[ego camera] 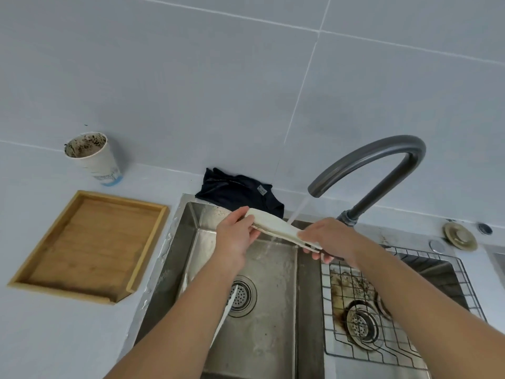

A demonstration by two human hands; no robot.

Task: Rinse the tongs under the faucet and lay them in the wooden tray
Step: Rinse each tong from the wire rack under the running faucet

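Cream-white tongs (276, 225) lie level over the left sink basin (267, 283), held at both ends. My left hand (236, 236) pinches the far left end between thumb and fingers. My right hand (328, 239) grips the right end, fingers curled round it. Water streams from the dark grey curved faucet (382, 160) onto the middle of the tongs. The wooden tray (90, 247) sits on the counter left of the sink and holds nothing.
A dirty paper cup (93, 157) stands behind the tray by the wall. A dark cloth (240, 191) lies on the sink's back rim. The right basin holds a wire rack (396, 310). A white flat item (222, 318) lies under my left forearm.
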